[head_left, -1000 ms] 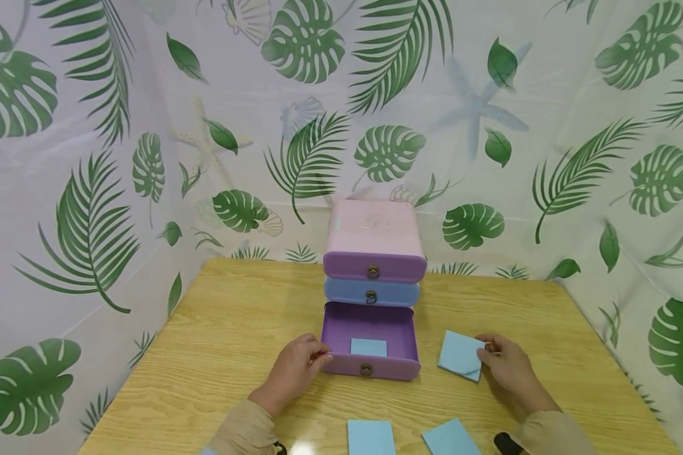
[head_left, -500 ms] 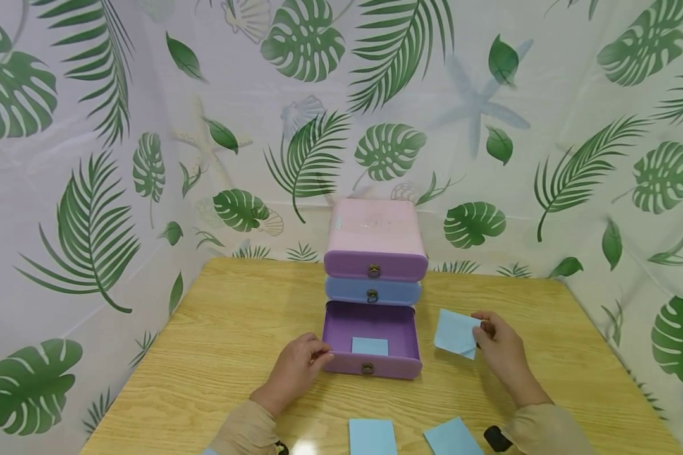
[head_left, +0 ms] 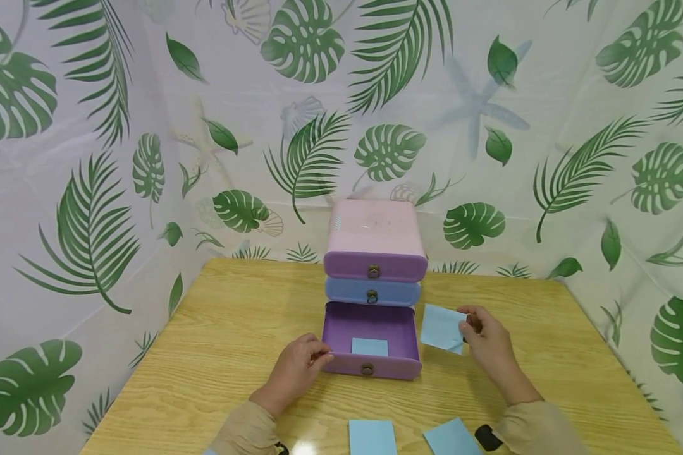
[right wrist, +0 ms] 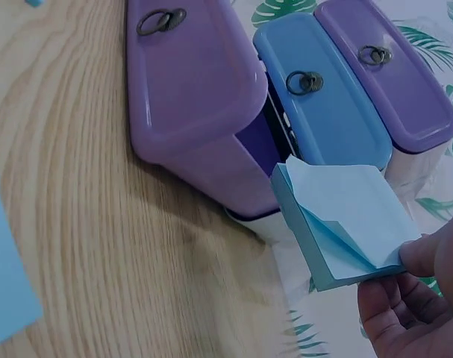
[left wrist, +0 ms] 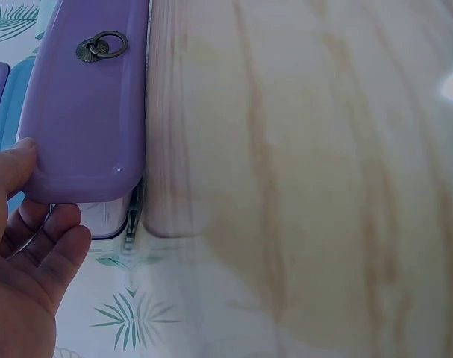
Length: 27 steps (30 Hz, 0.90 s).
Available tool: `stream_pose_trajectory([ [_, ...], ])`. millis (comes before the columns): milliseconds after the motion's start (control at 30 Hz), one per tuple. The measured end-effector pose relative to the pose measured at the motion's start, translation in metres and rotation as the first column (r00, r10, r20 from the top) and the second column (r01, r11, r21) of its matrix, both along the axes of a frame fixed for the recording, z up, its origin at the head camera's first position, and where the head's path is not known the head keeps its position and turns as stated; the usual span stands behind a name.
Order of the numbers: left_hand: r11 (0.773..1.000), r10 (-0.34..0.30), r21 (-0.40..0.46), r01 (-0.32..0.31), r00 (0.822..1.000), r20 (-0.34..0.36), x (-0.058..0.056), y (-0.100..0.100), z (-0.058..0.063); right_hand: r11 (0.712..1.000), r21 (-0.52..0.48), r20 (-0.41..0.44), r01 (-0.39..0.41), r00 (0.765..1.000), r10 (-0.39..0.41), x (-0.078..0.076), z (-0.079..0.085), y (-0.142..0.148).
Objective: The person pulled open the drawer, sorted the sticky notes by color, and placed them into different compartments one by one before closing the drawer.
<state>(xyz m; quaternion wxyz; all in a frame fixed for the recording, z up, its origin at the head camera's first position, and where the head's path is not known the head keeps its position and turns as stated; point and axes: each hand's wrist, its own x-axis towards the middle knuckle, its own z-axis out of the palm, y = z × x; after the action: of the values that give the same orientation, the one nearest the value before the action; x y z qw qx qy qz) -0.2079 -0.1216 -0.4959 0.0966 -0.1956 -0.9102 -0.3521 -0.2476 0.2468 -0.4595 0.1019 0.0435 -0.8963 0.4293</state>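
My right hand (head_left: 488,344) pinches a light blue sticky note pad (right wrist: 353,216) by one edge, its top sheets curling up at a corner. The pad is held up just right of the pulled-out bottom drawer (head_left: 371,366), which is purple. Inside that drawer lies another blue sticky note pad (head_left: 370,347). At the drawer's left front corner my left hand (head_left: 297,368) grips the edge, thumb on the purple front and fingers curled behind, as the left wrist view shows.
Above the open drawer, the blue middle drawer (head_left: 372,292) and purple top drawer (head_left: 375,266) of the pink drawer box (head_left: 374,224) are closed. Two more blue note pads (head_left: 372,437) (head_left: 453,437) lie at the table's (head_left: 250,316) near edge. A leaf-patterned sheet (head_left: 387,82) hangs behind.
The right hand has lifted the sticky note pad off the table and carried it left toward the open drawer. My left hand keeps its grip on the drawer's corner.
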Motion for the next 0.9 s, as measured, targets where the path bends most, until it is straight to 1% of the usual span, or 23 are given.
stream_pose_trajectory([
  [300, 1.000, 0.003, -0.001, -0.003, 1.000, -0.012, 0.001, -0.001, 0.000, 0.998, -0.056, 0.012, -0.028, 1.000, 0.028, -0.003, 0.006, -0.022],
  [433, 1.000, 0.006, 0.001, -0.006, 1.000, -0.002, 0.000, -0.002, 0.001, 0.995, -0.088, 0.028, -0.045, 0.998, 0.047, -0.005, 0.005, -0.033],
  [567, 1.000, 0.011, -0.004, -0.011, 1.000, 0.010, 0.000, -0.002, 0.000, 0.993, -0.089, 0.043, -0.072, 0.996, 0.076, -0.006, 0.004, -0.043],
  [900, 1.000, 0.000, 0.005, 0.000, 1.000, -0.004, 0.000, 0.000, 0.000, 0.983, -0.069, 0.036, -0.168, 0.985, 0.170, -0.006, 0.005, -0.070],
])
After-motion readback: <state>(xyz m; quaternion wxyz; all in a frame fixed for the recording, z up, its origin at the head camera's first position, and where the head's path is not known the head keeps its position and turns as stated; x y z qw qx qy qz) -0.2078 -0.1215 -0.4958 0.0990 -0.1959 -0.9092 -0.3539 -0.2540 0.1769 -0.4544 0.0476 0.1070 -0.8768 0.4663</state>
